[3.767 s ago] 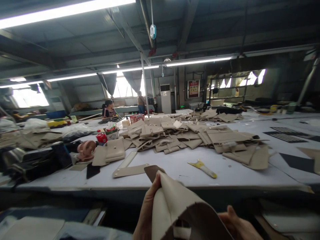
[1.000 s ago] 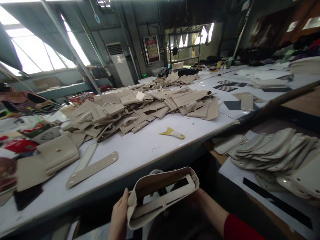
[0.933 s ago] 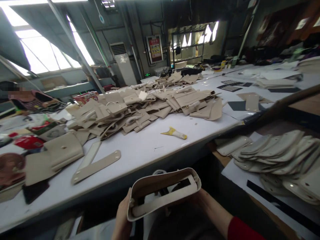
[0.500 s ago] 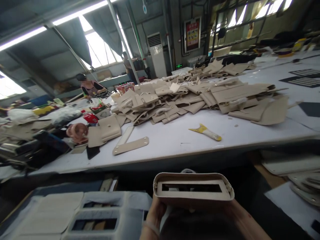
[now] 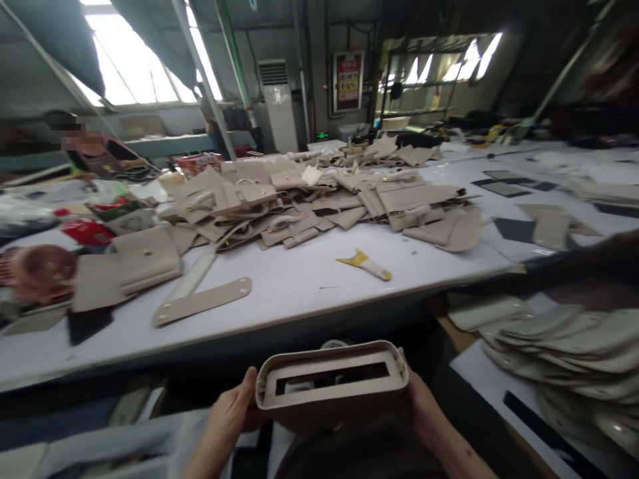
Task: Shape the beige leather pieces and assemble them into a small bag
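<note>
A beige handbag body point(image 5: 344, 411) is held low in front of me, its top facing up with a long rectangular slot in the inner panel. My left hand point(image 5: 235, 402) grips its left end, thumb up along the side. At the opposite end, my right hand point(image 5: 418, 399) is closed on the bag, with most fingers hidden behind it. On the table beyond lie a beige strap piece point(image 5: 204, 301) with metal studs, a pale strip point(image 5: 192, 276) and a yellow-and-white tool point(image 5: 364, 264).
A heap of beige bag pieces point(image 5: 299, 206) covers the middle of the white table point(image 5: 299, 293). Stacked pale panels point(image 5: 559, 339) stand at right. A pink fan point(image 5: 42, 269) and a bag piece with a flap point(image 5: 144, 256) are at left. A person point(image 5: 97, 150) sits beyond.
The view has turned right, so the table things appear further left. The bag now tilts slightly, its right end higher in view. My left hand shows more beside the bag's end.
</note>
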The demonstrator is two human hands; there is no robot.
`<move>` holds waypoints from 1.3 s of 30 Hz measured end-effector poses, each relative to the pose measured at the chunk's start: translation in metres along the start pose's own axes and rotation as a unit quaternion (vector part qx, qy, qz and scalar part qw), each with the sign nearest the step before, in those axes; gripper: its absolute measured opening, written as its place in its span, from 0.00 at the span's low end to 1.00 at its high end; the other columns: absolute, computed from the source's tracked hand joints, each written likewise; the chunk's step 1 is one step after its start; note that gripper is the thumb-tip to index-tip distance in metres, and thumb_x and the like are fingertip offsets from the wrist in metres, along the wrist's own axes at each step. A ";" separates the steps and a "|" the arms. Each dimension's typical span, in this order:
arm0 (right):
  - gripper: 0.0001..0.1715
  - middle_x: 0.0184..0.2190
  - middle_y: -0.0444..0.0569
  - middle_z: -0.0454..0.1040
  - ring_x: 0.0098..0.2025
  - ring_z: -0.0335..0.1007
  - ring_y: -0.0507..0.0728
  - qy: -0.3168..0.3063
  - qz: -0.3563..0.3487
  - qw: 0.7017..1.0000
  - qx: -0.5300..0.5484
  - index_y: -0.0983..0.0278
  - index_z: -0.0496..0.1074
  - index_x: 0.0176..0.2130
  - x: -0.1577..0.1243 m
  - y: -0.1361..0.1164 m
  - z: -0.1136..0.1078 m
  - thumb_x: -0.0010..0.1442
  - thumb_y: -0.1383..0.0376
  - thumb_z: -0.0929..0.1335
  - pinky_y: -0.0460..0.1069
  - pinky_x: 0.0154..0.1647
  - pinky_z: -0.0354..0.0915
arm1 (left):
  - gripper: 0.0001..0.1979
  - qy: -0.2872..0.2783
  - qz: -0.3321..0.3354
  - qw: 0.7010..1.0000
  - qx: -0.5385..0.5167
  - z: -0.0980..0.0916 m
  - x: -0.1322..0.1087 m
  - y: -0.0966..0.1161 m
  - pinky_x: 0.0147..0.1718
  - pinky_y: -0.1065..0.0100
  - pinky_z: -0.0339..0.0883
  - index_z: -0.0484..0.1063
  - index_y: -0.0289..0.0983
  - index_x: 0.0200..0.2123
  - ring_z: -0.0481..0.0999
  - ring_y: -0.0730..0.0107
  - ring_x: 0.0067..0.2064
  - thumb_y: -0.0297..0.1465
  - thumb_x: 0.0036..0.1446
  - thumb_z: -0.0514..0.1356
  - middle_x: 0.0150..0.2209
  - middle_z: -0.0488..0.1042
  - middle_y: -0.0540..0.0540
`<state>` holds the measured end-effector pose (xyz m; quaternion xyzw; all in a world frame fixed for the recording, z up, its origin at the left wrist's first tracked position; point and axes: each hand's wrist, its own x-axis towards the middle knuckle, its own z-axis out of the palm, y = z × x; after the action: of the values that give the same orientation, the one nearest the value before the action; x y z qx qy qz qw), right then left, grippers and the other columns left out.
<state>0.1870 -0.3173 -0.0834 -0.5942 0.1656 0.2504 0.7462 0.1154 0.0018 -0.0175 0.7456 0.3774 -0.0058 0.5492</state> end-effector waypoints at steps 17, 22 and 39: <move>0.21 0.24 0.49 0.72 0.30 0.68 0.56 0.110 -0.098 0.811 -0.565 0.62 0.60 0.22 -0.036 -0.073 0.015 0.63 0.58 0.58 0.49 0.30 0.50 | 0.14 -0.164 0.114 0.868 0.455 -0.015 0.019 0.045 0.28 0.64 0.61 0.68 0.41 0.20 0.78 0.52 0.30 0.38 0.53 0.50 0.25 0.78 0.41; 0.19 0.28 0.55 0.76 0.32 0.72 0.60 0.117 -0.087 0.760 -0.634 0.63 0.65 0.23 -0.030 -0.078 0.019 0.63 0.64 0.56 0.51 0.31 0.48 | 0.16 -0.219 0.106 0.875 0.419 -0.017 0.031 0.035 0.26 0.66 0.61 0.68 0.40 0.21 0.77 0.57 0.27 0.39 0.54 0.48 0.25 0.77 0.42; 0.20 0.33 0.54 0.77 0.37 0.74 0.60 0.104 -0.108 0.745 -0.650 0.63 0.66 0.29 -0.032 -0.060 0.021 0.69 0.58 0.56 0.50 0.36 0.56 | 0.26 -0.189 0.113 0.858 0.464 -0.013 0.007 0.023 0.34 0.62 0.56 0.66 0.42 0.24 0.77 0.50 0.37 0.52 0.62 0.42 0.28 0.77 0.41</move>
<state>0.1940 -0.3131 -0.0123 -0.9716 -0.0258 0.1513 0.1800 0.1280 0.0138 0.0040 0.9360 0.1332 -0.2591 0.1975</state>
